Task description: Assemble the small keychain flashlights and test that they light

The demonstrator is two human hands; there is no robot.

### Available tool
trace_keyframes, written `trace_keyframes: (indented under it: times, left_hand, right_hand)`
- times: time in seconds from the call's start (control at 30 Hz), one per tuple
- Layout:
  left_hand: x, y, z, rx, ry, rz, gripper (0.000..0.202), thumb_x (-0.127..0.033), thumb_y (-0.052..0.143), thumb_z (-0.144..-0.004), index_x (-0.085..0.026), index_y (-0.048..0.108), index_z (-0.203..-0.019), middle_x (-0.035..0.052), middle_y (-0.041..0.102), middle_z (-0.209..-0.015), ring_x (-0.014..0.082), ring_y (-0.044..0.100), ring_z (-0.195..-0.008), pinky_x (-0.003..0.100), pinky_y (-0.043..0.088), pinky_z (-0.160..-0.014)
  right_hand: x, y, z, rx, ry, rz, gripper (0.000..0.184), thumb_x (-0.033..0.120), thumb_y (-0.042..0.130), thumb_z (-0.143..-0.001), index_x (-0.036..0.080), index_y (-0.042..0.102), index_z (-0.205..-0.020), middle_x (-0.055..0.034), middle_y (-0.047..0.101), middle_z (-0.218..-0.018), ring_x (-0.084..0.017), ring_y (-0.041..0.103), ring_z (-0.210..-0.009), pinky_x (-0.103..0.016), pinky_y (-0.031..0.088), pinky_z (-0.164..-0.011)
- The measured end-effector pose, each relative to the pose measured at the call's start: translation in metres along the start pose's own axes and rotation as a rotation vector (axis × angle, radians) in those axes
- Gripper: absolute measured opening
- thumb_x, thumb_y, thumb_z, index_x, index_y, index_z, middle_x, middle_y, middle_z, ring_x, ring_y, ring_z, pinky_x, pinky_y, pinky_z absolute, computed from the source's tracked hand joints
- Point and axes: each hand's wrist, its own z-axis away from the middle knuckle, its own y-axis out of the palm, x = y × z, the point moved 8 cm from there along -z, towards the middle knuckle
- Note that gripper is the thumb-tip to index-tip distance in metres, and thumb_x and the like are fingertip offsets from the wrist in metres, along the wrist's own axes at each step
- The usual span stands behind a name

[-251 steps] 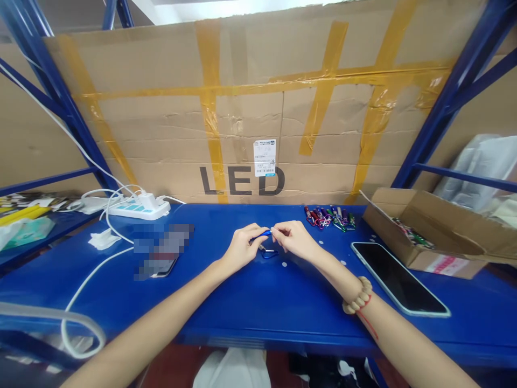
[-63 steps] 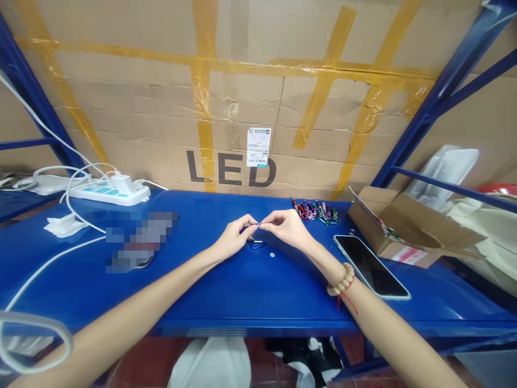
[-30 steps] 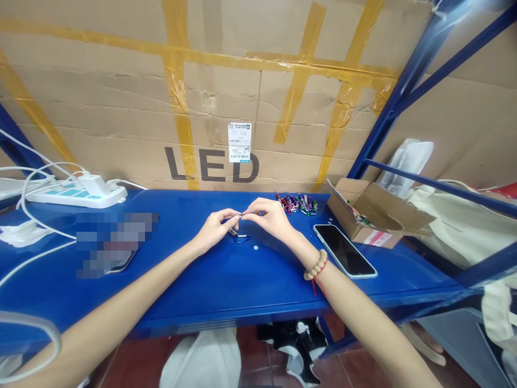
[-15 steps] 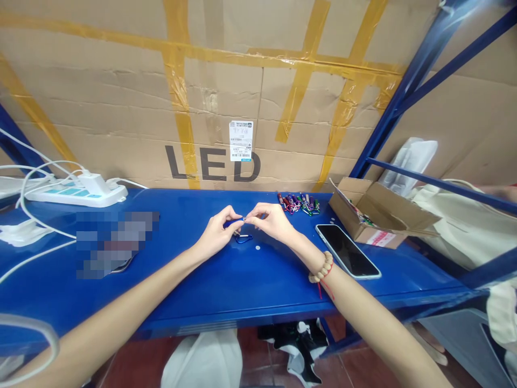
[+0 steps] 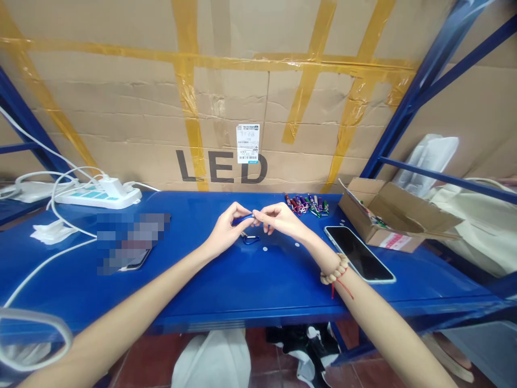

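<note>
Gleaming blue, a slender tube (image 5: 242, 219) pinched in the left hand (image 5: 225, 227), its end in the right hand (image 5: 281, 219).

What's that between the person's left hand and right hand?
A slim blue tube bridges them, as the head view shows: the left hand grips it, and the right hand pinches its end. A blue clip shows just below.

On the blue metal surface (image 5: 242, 285), a white plastic power strip (image 5: 126, 201) lies back left. A slim blue tube (image 5: 241, 219) is between left hand (image 5: 224, 229) and right hand (image 5: 281, 220). Behind the latter lie multicoloured metal cylinders (image 5: 315, 202), left of an open brown cardboard box (image 5: 376, 236); before the box, a black rectangular phone (image 5: 359, 254).
</note>
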Motion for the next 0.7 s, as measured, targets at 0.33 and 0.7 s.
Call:
trace_keyframes:
  times: [0.33,0.7]
  left_hand:
    - [0.015,-0.001,-0.004,0.011,-0.102,-0.036,0.035,-0.035,0.057,-0.076,-0.014,0.057,-0.104,0.0069,0.066,-0.085,0.0202,0.063,-0.085,0.027,0.052,-0.063]
    - [0.016,-0.01,-0.002,-0.1,-0.122,0.082,0.04,-0.045,0.054,-0.077,-0.015,0.056,-0.104,0.0049,0.057,-0.078,0.0181,0.058,-0.08,0.023,0.051,-0.052]
  right_hand:
    - [-0.003,-0.017,-0.004,-0.172,-0.043,0.105,0.042,0.052,0.064,-0.067,0.012,0.069,-0.075,-0.0046,0.065,-0.063,-0.007,0.052,-0.044,-0.018,0.044,-0.039]
    - [0.003,-0.203,0.085,-1.002,-0.019,0.133,0.041,0.045,0.067,-0.068,0.008,0.068,-0.087,-0.0119,0.069,-0.082,-0.013,0.063,-0.059,-0.024,0.054,-0.054]
